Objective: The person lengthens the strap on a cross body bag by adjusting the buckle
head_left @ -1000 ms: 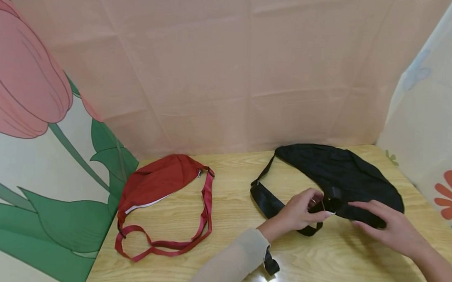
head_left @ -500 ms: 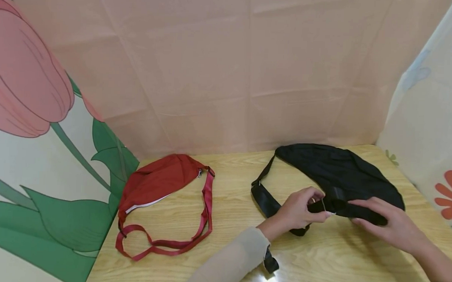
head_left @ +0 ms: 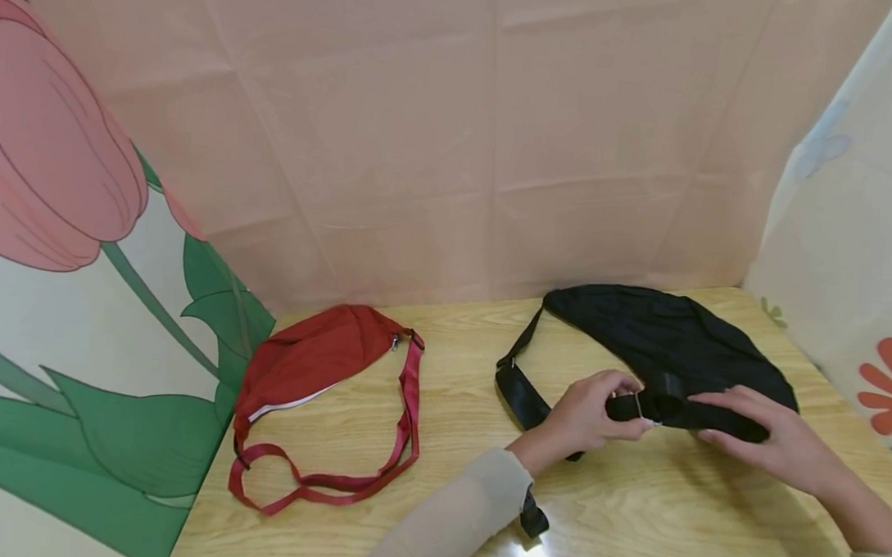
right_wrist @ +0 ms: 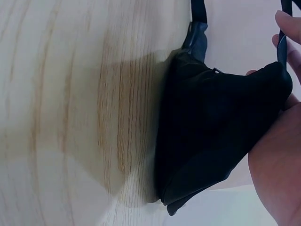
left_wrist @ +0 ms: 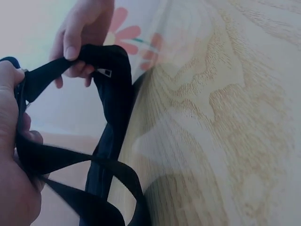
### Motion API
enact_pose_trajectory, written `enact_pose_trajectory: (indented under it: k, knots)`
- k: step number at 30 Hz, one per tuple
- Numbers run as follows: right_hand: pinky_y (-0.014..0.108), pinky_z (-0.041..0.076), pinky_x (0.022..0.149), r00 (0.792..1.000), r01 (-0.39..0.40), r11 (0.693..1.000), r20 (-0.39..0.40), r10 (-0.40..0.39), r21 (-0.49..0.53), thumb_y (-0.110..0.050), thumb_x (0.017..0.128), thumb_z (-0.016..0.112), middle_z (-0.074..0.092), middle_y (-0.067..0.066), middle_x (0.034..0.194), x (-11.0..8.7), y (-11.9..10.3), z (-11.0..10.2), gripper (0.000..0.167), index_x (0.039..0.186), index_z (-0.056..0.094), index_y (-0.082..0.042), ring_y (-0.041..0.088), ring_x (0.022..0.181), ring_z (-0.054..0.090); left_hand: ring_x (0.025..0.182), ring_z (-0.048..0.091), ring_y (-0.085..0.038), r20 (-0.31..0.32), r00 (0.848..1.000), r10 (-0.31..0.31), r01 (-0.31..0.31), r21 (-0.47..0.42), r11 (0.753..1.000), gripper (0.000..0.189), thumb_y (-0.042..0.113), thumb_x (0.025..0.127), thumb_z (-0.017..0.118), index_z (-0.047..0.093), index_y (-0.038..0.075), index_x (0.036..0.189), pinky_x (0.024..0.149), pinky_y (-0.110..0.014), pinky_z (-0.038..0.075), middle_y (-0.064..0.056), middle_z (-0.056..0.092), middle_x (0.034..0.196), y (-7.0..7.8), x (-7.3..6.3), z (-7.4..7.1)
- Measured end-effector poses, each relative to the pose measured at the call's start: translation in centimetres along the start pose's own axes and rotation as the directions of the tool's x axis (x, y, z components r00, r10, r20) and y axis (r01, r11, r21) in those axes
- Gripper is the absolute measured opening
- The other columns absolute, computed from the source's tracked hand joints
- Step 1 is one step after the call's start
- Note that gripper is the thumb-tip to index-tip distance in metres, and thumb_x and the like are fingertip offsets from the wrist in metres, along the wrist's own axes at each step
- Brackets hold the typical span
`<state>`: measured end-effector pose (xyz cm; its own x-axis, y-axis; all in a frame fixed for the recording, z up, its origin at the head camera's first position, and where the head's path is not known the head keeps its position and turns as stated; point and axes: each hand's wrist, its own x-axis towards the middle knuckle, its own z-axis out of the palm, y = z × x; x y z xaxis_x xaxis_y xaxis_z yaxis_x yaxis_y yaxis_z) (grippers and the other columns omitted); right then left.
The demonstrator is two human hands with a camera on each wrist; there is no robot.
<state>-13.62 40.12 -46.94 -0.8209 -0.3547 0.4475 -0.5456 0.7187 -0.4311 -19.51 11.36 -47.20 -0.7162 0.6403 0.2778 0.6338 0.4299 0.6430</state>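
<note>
A black waist bag (head_left: 665, 331) lies on the right of the table, its near end lifted. My left hand (head_left: 585, 413) pinches its black strap (left_wrist: 66, 159) at a thin metal buckle (head_left: 639, 405). Below those fingers the webbing hangs in loops, seen in the left wrist view. My right hand (head_left: 775, 447) grips the bag's near end beside the strap's root, thumb on top in the left wrist view. A zipper pull (left_wrist: 104, 72) shows near that grip. In the right wrist view the bag's dark body (right_wrist: 211, 136) partly hides the right fingers.
A red waist bag (head_left: 318, 348) rests on the left of the wooden table (head_left: 454, 475), its red strap (head_left: 335, 489) looped toward the front. A pink cloth backdrop (head_left: 421, 146) stands behind the table. Flower-printed sheets flank both sides.
The strap loop hanging below my left hand has shrunk and slipped back behind the hand. Both hands stay almost in place, still on the black waist bag. The red bag has not moved.
</note>
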Motion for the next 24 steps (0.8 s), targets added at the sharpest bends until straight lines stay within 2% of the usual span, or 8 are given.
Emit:
enact_pose_trajectory:
  k: [9,14,19,24]
  knots:
    - [0.015,0.036,0.075,1.0,-0.03,0.999,-0.001,0.03,0.02,0.0,0.072,0.088,0.062,-0.015,0.099,0.1,0.1,0.0,0.057,0.122,0.073,-0.023,-0.001,0.086,0.048,0.102,0.054,0.008,-0.027,0.999,0.02,-0.019,0.036,0.999,0.045,0.045,0.089,0.075,0.062,0.026,0.127,0.085,-0.004,0.038,0.017,0.063,0.118,0.0,-0.1,-0.2]
    - [0.011,0.035,0.079,0.999,-0.036,0.999,-0.013,0.037,0.023,0.001,0.071,0.088,0.063,-0.014,0.102,0.1,0.2,-0.1,0.056,0.121,0.074,-0.022,-0.001,0.088,0.048,0.103,0.055,0.009,-0.033,0.999,0.001,0.0,0.033,0.999,0.046,0.047,0.089,0.074,0.062,0.026,0.129,0.085,-0.005,0.04,0.017,0.062,0.121,-0.1,-0.1,-0.3]
    - [0.012,0.035,0.078,0.999,-0.042,0.999,-0.011,0.042,0.033,0.001,0.072,0.088,0.063,-0.013,0.1,0.1,0.5,-0.2,0.055,0.12,0.074,-0.022,0.0,0.087,0.047,0.104,0.055,0.009,-0.034,0.999,-0.002,0.003,0.042,0.999,0.047,0.047,0.089,0.074,0.062,0.026,0.129,0.086,-0.005,0.04,0.016,0.063,0.122,-0.2,-0.1,-0.3]
    - [0.012,0.035,0.078,0.998,-0.051,0.998,-0.021,0.052,0.044,0.005,0.071,0.087,0.061,-0.012,0.098,-0.1,1.1,-0.4,0.055,0.12,0.074,-0.019,0.0,0.086,0.047,0.104,0.055,0.009,-0.062,0.998,-0.007,0.01,0.048,0.999,0.047,0.047,0.088,0.075,0.063,0.025,0.128,0.086,-0.005,0.04,0.016,0.063,0.122,-0.3,-0.2,-0.4]
